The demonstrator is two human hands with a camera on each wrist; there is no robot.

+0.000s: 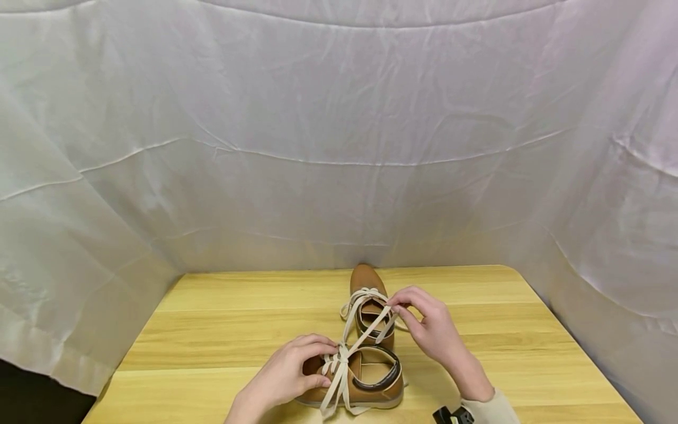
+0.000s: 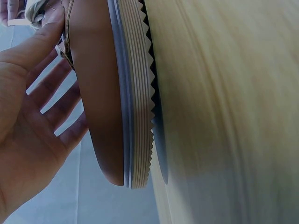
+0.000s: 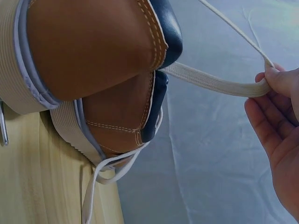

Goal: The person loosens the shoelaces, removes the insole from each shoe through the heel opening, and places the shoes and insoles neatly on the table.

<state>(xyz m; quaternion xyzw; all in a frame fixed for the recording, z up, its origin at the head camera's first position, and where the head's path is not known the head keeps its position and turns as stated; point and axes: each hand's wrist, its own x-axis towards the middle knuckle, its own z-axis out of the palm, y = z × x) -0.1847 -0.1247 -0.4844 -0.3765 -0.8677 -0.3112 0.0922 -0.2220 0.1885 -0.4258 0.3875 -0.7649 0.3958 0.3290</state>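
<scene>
Left hand (image 1: 288,368) holds the near shoe (image 1: 377,399) at lower centre of frame, thumb on the near side, fingers on the far side by the eyelets; in the left wrist view the fingers are fairly straight, spread behind the upper. Right hand (image 1: 431,324), right of centre, pinches a cream lace (image 1: 370,330) between thumb and fingertips, pulled fairly straight from the knot (image 1: 343,352) on the near shoe. Another strand runs off the pinch in the right wrist view; can't tell where it ends. Loose lace hangs down the near side of the shoe. Near shoe is brown, sits upright on its ribbed sole (image 2: 140,93), toe to frame left. Handling, my guess: fairly light, upper firm but gives under a squeeze, sole stiffer, nothing fragile; lace limp, flat, light, may slide through a loose pinch. Best hold: shoe across the lace area or at the padded collar (image 1: 378,386), lace close to the knot. Far shoe (image 1: 364,278) stands just behind, toe to top of frame, laces on it too; can't tell if they touch. Both on the wood-grain table (image 1: 228,335), pale cloth (image 1: 318,194) behind. Light sleeve (image 1: 489,409), lower right.
</scene>
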